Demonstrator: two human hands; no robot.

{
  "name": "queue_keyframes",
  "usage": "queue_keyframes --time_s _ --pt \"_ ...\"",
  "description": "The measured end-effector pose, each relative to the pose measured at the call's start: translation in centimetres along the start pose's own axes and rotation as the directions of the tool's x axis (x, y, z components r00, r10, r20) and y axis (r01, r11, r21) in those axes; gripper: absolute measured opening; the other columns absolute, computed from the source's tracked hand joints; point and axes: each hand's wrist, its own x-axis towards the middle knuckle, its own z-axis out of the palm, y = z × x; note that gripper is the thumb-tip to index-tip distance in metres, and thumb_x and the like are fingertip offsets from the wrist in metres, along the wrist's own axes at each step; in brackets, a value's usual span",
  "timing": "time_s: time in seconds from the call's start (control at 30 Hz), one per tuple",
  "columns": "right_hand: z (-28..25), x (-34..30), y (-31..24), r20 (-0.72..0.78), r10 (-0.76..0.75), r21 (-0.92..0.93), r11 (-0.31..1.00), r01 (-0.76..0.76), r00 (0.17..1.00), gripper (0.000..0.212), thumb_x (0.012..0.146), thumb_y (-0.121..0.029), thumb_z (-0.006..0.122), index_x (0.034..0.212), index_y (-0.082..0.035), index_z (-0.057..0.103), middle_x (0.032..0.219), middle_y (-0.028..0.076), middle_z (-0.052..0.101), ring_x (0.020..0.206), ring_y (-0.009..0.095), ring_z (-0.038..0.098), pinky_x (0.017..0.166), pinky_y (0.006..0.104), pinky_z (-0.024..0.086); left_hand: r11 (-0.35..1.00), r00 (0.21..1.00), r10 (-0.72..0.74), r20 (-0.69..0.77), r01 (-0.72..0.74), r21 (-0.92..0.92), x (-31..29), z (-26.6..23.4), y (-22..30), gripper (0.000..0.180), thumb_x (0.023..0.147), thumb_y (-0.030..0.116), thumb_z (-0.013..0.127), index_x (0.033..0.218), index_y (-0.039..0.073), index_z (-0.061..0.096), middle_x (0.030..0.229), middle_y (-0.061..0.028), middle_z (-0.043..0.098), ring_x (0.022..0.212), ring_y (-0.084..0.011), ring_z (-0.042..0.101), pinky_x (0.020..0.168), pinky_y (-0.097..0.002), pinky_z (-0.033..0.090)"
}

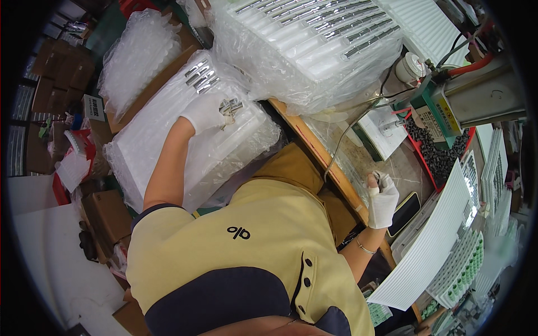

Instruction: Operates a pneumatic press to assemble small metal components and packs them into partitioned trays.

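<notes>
My left hand (206, 113), in a white glove, is over a white plastic-wrapped tray stack (151, 140). Its fingers are closed on several short shiny metal cylinders (230, 107). Just beyond that hand, more metal cylinders (202, 77) lie side by side on the same white tray. My right hand (383, 203), also gloved but with bare fingertips, is above the near edge of the workbench on the right. Its fingers are curled in around a small dark, shiny piece (379, 177), too small and covered to name.
Beyond the hands stands a plastic-wrapped tray stack (314, 56) with rows of metal cylinders. A red bin (419, 147) of small dark parts sits under a bench machine (440, 115). Near my right hand are a phone (404, 214) and a white ribbed sheet (426, 255). Cables cross the workbench.
</notes>
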Motion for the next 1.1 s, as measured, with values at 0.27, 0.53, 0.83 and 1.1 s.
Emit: queue_keyframes --time_s 0.27,0.53,0.83,1.1 --pt "0.2 0.7 0.4 -0.017 0.007 -0.037 0.999 -0.008 1.0 0.014 0.088 -0.006 0.067 0.099 0.002 0.069 0.083 0.002 0.067 0.069 0.007 0.055 0.064 0.0203 0.044 0.986 0.991 0.092 0.101 -0.105 0.132 1.0 1.7 0.9 0.051 0.063 0.028 0.08 0.104 0.001 0.065 0.093 -0.0217 0.068 0.086 -0.0362 0.065 0.08 -0.0406 0.05" --pt "0.0 0.2 0.1 -0.033 -0.002 -0.012 1.0 0.002 0.999 0.013 0.088 -0.006 0.068 0.099 0.002 0.068 0.082 0.002 0.066 0.067 0.007 0.054 0.061 0.0199 0.043 0.963 0.991 -0.134 0.009 0.128 0.237 0.1 0.4 2.2 0.058 0.063 0.043 0.081 0.102 0.002 0.066 0.099 -0.0211 0.067 0.093 -0.0367 0.064 0.083 -0.0425 0.05" --pt "-1.3 -0.2 1.3 -0.062 -0.024 -0.033 0.999 0.022 0.998 0.014 0.088 -0.007 0.068 0.099 0.002 0.066 0.079 0.002 0.064 0.066 0.007 0.054 0.059 0.0206 0.042 0.97 0.97 -0.161 -0.181 0.19 0.151 0.9 1.9 0.4 0.072 0.07 0.045 0.077 0.123 0.003 0.053 0.113 -0.0232 0.064 0.103 -0.0397 0.061 0.088 -0.0425 0.048" --pt "-1.5 6.5 1.2 -0.329 -0.389 -0.401 0.883 0.246 0.861 0.04 0.085 -0.011 0.072 0.12 0.003 0.059 0.096 0.005 0.065 0.081 0.011 0.059 0.073 0.0218 0.047 0.984 0.946 -0.11 -0.306 0.147 0.1 1.5 2.9 0.8 0.07 0.074 0.049 0.074 0.122 0.004 0.05 0.109 -0.0217 0.064 0.1 -0.0394 0.062 0.086 -0.0445 0.048"
